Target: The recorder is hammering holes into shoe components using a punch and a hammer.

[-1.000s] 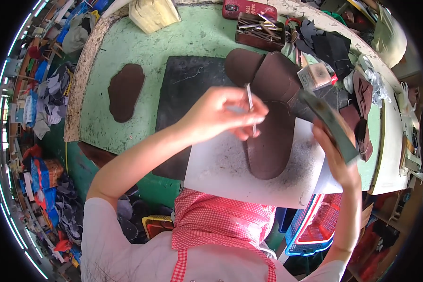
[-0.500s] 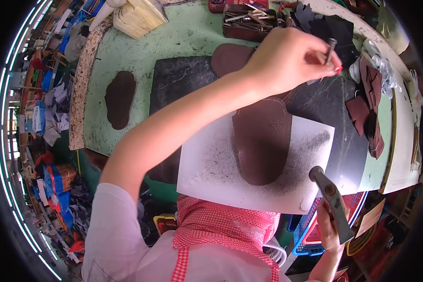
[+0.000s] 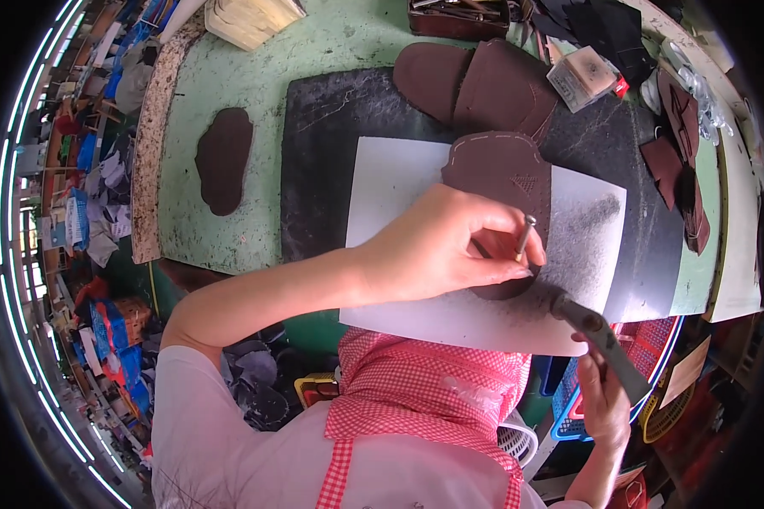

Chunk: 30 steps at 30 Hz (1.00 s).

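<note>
Pinched in my left hand (image 3: 446, 242) is a slim metal punch (image 3: 528, 227), upright over the lower part of a brown sole-shaped leather piece (image 3: 492, 161). Whether its tip touches the leather is hidden by my fingers. A line of stitch-like marks runs along the piece's far edge. Under it lies a white sheet (image 3: 390, 174), speckled with dark dust on its right side. My right hand (image 3: 604, 399) is closed round the handle of a hammer (image 3: 601, 338), whose head hangs near the sheet's front right edge, just right of the punch.
A black slab (image 3: 314, 153) lies beneath the sheet on the green table (image 3: 178, 229). Two more brown pieces (image 3: 433, 81) overlap behind. Another brown piece (image 3: 223, 161) lies at left. A small clear box (image 3: 581, 78), a tool tin (image 3: 458, 24) and leather scraps (image 3: 679, 153) stand around the far right.
My left hand has come back from the far right with the punch, down over the leather piece. The small box it covered now shows. The hammer stays in my right hand.
</note>
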Motion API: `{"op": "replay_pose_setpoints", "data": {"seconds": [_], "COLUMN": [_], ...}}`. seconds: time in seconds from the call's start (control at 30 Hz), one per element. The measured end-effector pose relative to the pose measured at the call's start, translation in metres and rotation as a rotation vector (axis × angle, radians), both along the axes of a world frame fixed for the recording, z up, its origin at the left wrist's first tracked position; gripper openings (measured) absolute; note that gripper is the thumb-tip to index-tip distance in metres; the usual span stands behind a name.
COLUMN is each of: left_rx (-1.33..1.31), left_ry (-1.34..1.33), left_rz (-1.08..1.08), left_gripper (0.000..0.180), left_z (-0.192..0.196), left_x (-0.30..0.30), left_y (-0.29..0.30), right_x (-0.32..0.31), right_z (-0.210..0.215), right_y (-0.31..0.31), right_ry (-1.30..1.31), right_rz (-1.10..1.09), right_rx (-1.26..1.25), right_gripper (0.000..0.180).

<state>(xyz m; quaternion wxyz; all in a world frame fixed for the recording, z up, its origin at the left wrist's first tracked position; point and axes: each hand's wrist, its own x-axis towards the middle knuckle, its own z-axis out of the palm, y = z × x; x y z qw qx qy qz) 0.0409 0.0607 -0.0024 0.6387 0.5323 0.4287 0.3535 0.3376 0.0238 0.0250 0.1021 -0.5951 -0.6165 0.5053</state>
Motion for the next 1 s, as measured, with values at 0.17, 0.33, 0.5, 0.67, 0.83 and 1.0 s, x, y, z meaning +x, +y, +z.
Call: {"op": "replay_pose_setpoints", "data": {"seconds": [0.17, 0.33, 0.5, 0.67, 0.83, 1.0], "left_rx": [0.002, 0.013, 0.132, 0.128, 0.16, 0.257], "left_ry": [0.004, 0.006, 0.107, 0.106, 0.157, 0.24], "left_rz": [0.014, 0.078, 0.112, 0.155, 0.152, 0.129], "left_gripper": [0.012, 0.013, 0.011, 0.011, 0.01, 0.013], "left_z": [-0.019, -0.021, -0.02, -0.022, -0.018, -0.016], "left_x": [0.012, 0.018, 0.02, 0.023, 0.023, 0.025], "left_y": [-0.009, -0.011, -0.012, -0.015, -0.018, -0.017], "right_x": [0.005, 0.01, 0.014, -0.004, 0.001, 0.0], "right_z": [-0.006, -0.004, 0.001, 0.034, 0.039, 0.07], "right_y": [-0.006, -0.009, -0.005, 0.006, 0.011, 0.059], "right_ry": [0.078, 0.106, 0.26, 0.326, 0.291, 0.479], "right_rz": [-0.024, -0.056, -0.009, -0.133, -0.131, 0.267], "right_rx": [-0.047, -0.043, 0.285, 0.448, 0.531, 0.117], "right_gripper": [0.014, 0.016, 0.032, 0.05, 0.063, 0.048]}}
